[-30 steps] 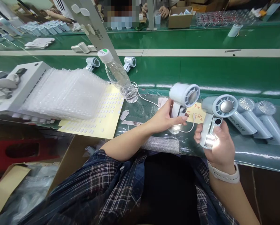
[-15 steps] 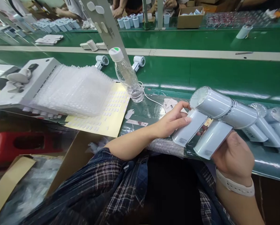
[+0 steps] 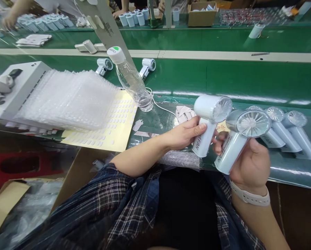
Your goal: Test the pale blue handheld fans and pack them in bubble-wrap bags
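My left hand [image 3: 188,133] is closed round the handle of a pale blue handheld fan [image 3: 206,107], its clear ribbed end turned to the right. In my right hand [image 3: 251,163] is a second handheld fan [image 3: 232,151], gripped by the handle, with "FAN" lettering on it. Both fans are held tilted above the green bench, side by side and slightly apart. Just right of my right hand, several more handheld fans [image 3: 293,133] lie in a row on the bench. White paper scraps [image 3: 184,114] lie behind my left hand.
A clear bottle [image 3: 130,80] stands by a slanted metal post [image 3: 105,24]. To the left are stacked bubble bags [image 3: 69,100] on a yellow sticker sheet [image 3: 119,128]. Two fans [image 3: 147,66] sit farther back. A cardboard box [image 3: 202,14] and co-workers' hands [image 3: 10,21] are across the line.
Both fans have been turned so their ribbed ends and lettering face me more. They are farther apart at the heads. The whole view has shifted a little.
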`<state>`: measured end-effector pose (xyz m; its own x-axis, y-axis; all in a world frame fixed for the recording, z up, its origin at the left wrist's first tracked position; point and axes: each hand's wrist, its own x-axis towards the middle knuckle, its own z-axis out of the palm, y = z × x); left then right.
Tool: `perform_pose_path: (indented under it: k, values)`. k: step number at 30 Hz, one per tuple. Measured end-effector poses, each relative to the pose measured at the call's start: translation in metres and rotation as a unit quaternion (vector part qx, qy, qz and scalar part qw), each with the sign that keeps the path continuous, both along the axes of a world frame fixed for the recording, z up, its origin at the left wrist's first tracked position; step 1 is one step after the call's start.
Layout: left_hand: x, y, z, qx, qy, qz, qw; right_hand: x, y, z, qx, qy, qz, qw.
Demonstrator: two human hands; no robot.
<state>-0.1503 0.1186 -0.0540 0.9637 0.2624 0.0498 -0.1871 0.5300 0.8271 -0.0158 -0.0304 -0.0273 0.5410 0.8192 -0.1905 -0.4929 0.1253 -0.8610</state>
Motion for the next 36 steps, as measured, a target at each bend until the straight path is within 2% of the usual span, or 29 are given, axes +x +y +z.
perform_pose_path:
  k: [5, 10, 15, 18, 21, 23, 24, 26, 28, 29, 33, 34, 35, 36]
  values:
    - [-0.001, 0.003, 0.001, -0.022, -0.005, -0.021, 1.000, 0.004, -0.004, 0.000, 0.024, -0.022, -0.087, 0.996]
    - [0.000, 0.006, -0.001, 0.027, 0.016, -0.009, 0.999, 0.006, -0.002, -0.004, 0.009, -0.060, -0.163, 0.985]
    - [0.000, 0.008, 0.003, 0.023, 0.025, -0.016, 0.999, 0.012, -0.003, -0.010, -0.026, -0.081, -0.168, 0.982]
    - [-0.002, 0.008, 0.006, 0.037, 0.028, -0.009, 0.999, 0.014, -0.007, -0.014, -0.013, -0.081, -0.155, 0.985]
    - [-0.004, 0.008, 0.007, 0.132, 0.023, 0.044, 0.990, 0.010, -0.015, -0.013, 0.026, -0.131, -0.116, 0.984]
    - [-0.005, 0.009, 0.008, 0.252, 0.004, 0.083, 0.964, 0.005, -0.022, -0.005, 0.049, -0.237, -0.066, 0.968]
    - [-0.005, 0.010, 0.009, 0.313, -0.021, 0.099, 0.944, 0.004, -0.024, -0.001, 0.063, -0.301, -0.039, 0.951]
    - [-0.006, 0.012, 0.010, 0.419, -0.083, 0.122, 0.896, 0.002, -0.028, 0.007, 0.096, -0.406, 0.012, 0.909]
    - [-0.007, 0.015, 0.009, 0.509, -0.136, 0.158, 0.835, 0.002, -0.029, 0.010, 0.122, -0.459, 0.031, 0.879]
    - [-0.008, 0.018, 0.009, 0.550, -0.156, 0.182, 0.800, 0.002, -0.027, 0.008, 0.130, -0.466, 0.031, 0.875]
    - [-0.010, 0.026, 0.008, 0.661, -0.206, 0.251, 0.677, 0.008, -0.018, -0.003, 0.159, -0.432, 0.044, 0.887]
    - [-0.012, 0.027, 0.010, 0.675, -0.211, 0.248, 0.662, 0.012, -0.019, -0.001, 0.160, -0.458, 0.051, 0.873]
    - [-0.016, 0.029, 0.013, 0.674, -0.206, 0.236, 0.669, 0.017, -0.022, 0.005, 0.160, -0.514, 0.043, 0.841]
    - [-0.020, 0.030, 0.018, 0.649, -0.191, 0.218, 0.704, 0.023, -0.029, 0.013, 0.152, -0.589, 0.020, 0.794]
